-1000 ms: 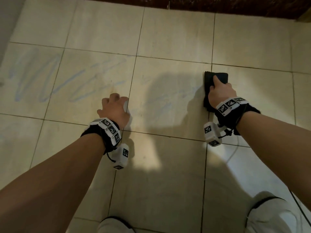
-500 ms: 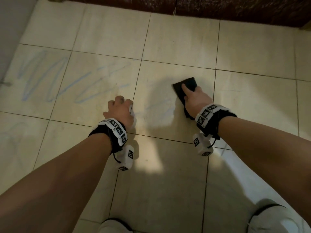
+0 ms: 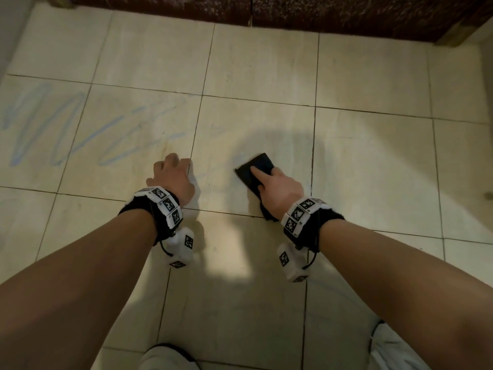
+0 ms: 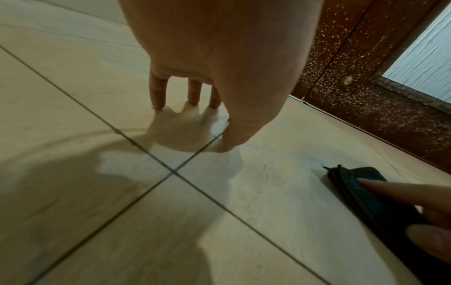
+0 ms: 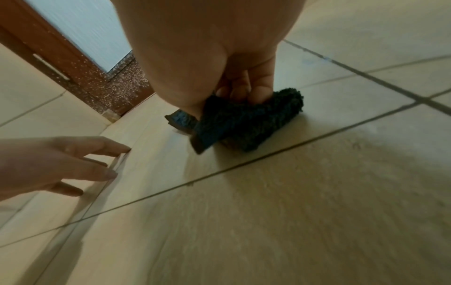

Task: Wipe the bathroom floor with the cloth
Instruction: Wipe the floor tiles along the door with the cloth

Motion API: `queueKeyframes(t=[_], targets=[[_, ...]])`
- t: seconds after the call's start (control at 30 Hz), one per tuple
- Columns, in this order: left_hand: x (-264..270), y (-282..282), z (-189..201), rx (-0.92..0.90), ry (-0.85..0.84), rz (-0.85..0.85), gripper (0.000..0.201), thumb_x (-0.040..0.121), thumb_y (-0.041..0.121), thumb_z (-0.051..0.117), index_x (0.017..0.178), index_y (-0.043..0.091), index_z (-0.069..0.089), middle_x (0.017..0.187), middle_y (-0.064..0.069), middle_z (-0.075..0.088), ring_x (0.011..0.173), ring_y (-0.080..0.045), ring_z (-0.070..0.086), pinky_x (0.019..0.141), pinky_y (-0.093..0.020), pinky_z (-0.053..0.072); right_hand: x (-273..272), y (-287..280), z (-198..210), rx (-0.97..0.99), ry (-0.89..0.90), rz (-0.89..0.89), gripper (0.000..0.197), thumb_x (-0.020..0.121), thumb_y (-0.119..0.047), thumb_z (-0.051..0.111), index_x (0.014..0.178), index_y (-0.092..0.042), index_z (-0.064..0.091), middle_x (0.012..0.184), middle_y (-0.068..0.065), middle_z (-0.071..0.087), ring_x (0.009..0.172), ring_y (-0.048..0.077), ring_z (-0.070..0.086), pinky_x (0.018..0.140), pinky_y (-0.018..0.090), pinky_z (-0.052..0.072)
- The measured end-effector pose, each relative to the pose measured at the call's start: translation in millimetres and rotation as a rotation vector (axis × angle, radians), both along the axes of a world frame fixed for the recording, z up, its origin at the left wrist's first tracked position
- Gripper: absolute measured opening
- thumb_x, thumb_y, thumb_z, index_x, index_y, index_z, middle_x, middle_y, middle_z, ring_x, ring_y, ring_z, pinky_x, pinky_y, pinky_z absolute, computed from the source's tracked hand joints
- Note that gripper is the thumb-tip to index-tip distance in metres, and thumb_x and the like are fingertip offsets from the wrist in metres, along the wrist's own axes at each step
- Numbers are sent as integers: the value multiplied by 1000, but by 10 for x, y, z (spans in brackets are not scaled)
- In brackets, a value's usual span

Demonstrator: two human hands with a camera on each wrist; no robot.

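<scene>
A dark folded cloth [image 3: 254, 166] lies on the pale tiled floor [image 3: 373, 161] at the middle of the head view. My right hand [image 3: 277, 188] grips it, index finger stretched along its top and the other fingers curled into its folds [image 5: 244, 123]. My left hand [image 3: 173, 174] stands a short way to the left of the cloth, propped on straight fingertips [image 4: 158, 100] beside a grout line and holding nothing. The cloth [image 4: 366, 189] shows at the lower right of the left wrist view.
Blue scribble marks [image 3: 66, 129] cover the tiles to the left of my left hand. A dark brown speckled door [image 3: 266, 12] runs along the far edge of the floor. My knees in light trousers [image 3: 394, 348] are at the bottom.
My right hand has slid the cloth leftward and nearer to me across the tile, toward the left hand. The left hand has stayed propped in place.
</scene>
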State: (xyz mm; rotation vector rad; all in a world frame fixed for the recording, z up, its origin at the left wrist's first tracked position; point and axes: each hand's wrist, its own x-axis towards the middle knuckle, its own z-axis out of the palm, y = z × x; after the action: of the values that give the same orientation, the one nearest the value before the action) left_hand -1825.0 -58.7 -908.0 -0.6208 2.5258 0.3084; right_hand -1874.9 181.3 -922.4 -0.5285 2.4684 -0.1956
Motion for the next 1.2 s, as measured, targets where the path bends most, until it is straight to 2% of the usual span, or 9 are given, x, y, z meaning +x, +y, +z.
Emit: queueKeyframes(t=[0.2, 0.4, 0.5, 0.63, 0.77, 0.93, 1.07, 1.2], targets=[[24, -27, -70, -20, 33, 13, 49, 88, 14, 54, 134, 28, 45, 151, 1, 24, 132, -31, 26, 91, -47, 35, -142, 24, -59, -35, 41, 11, 52, 105, -30, 35, 153, -43, 21, 137, 7, 44, 103, 30, 59, 82, 38, 52], [14, -15, -63, -67, 31, 8, 53, 86, 15, 57, 136, 30, 46, 150, 0, 26, 132, -29, 27, 88, -45, 37, -854, 71, -86, -93, 78, -155, 51, 104, -30, 38, 153, -40, 29, 140, 11, 44, 109, 33, 57, 80, 29, 42], [13, 2, -38, -71, 8, -25, 58, 85, 17, 60, 139, 29, 43, 151, -1, 25, 132, -30, 27, 90, -46, 39, -1127, 40, -93, -98, 66, -187, 53, 103, -26, 41, 153, -38, 30, 142, 15, 44, 110, 34, 57, 81, 28, 42], [7, -24, -14, -49, -47, -47, 64, 84, 17, 63, 141, 29, 38, 155, -1, 18, 135, -29, 23, 94, -48, 40, -1309, -29, -88, -84, 57, -214, 54, 102, -25, 43, 154, -35, 28, 140, 16, 45, 113, 37, 56, 84, 32, 43], [13, -9, -17, -39, -51, -58, 66, 84, 18, 64, 143, 28, 36, 156, -2, 16, 137, -29, 21, 95, -48, 39, -1210, -13, -90, -51, 60, -222, 52, 105, -32, 38, 155, -37, 24, 142, 16, 41, 114, 39, 54, 88, 35, 43], [1, -15, -26, -29, -36, -66, 62, 83, 16, 63, 139, 25, 40, 152, -4, 20, 133, -31, 24, 92, -47, 40, -828, 41, -90, -152, -4, -301, 57, 103, -28, 43, 156, -32, 23, 140, 16, 48, 117, 34, 55, 88, 32, 44], [-18, -28, -39, -39, -41, -76, 60, 84, 17, 62, 139, 23, 39, 150, -6, 22, 132, -35, 25, 94, -51, 41, -407, 79, -98, -174, -40, -300, 61, 101, -26, 44, 157, -32, 19, 135, 17, 48, 113, 33, 55, 81, 30, 42], [-37, -21, -42, -49, -42, -78, 59, 84, 18, 62, 138, 23, 40, 148, -7, 24, 130, -36, 27, 92, -52, 43, -99, 184, -94, -150, -61, -262, 62, 101, -27, 44, 156, -37, 19, 134, 16, 46, 110, 33, 55, 80, 32, 45]])
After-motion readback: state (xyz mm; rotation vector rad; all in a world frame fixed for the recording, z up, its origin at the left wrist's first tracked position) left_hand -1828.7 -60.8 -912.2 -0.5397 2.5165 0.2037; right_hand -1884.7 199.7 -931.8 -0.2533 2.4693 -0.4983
